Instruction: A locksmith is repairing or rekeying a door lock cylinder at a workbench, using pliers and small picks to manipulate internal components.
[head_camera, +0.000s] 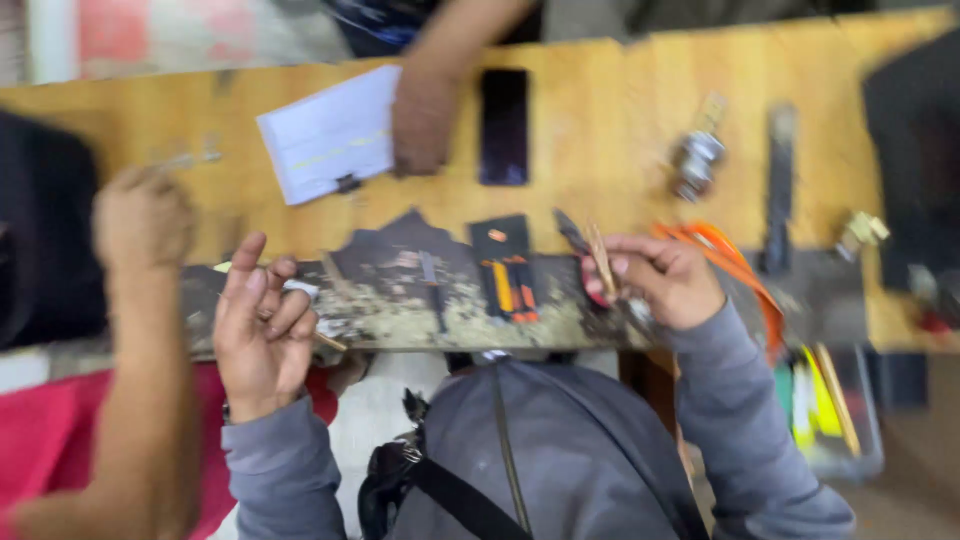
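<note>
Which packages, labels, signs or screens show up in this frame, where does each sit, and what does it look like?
Phone: far side of the wooden table, lying flat beside another person's hand; dark rectangular screen, unlit.
White paper pad: left of that hand, tilted; a faint yellowish stripe, dark clip at its lower edge.
Small dark pack: near edge, between the person's hands; orange strips on it, blurred.

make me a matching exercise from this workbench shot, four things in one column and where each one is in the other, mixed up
Things:
1. dark phone
2. white paper pad
3. thin wooden stick
4. orange strap

Places:
A. held in the right hand
B. under another person's hand at the far edge
C. lying flat on the wooden table, right of that hand
D. curving past the right wrist

Pairs: 1-C, 2-B, 3-A, 4-D
</note>
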